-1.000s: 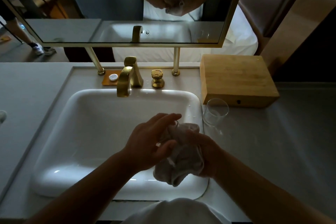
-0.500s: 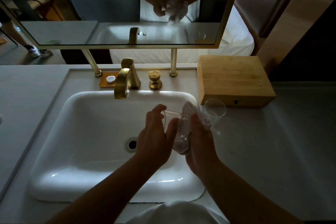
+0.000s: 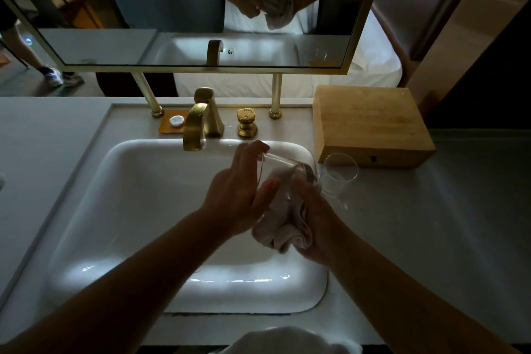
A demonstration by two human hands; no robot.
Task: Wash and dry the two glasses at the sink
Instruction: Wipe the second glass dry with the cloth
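We find one clear glass (image 3: pixel 280 169) held over the right part of the white sink (image 3: pixel 138 210), tilted, its rim toward the left. Our left hand (image 3: pixel 238 195) grips it at the rim end, fingers over the top and thumb below. Our right hand (image 3: pixel 313 218) clutches a pale cloth (image 3: pixel 283 227) bunched against the glass's lower side and base. The second glass (image 3: pixel 339 174) stands upright on the table (image 3: pixel 431 238), just right of the sink rim and in front of a wooden box (image 3: pixel 370 123). Behind the basin we note a brass faucet (image 3: pixel 198 126), a brass handle (image 3: pixel 246 122) and a framed mirror (image 3: pixel 186 8).
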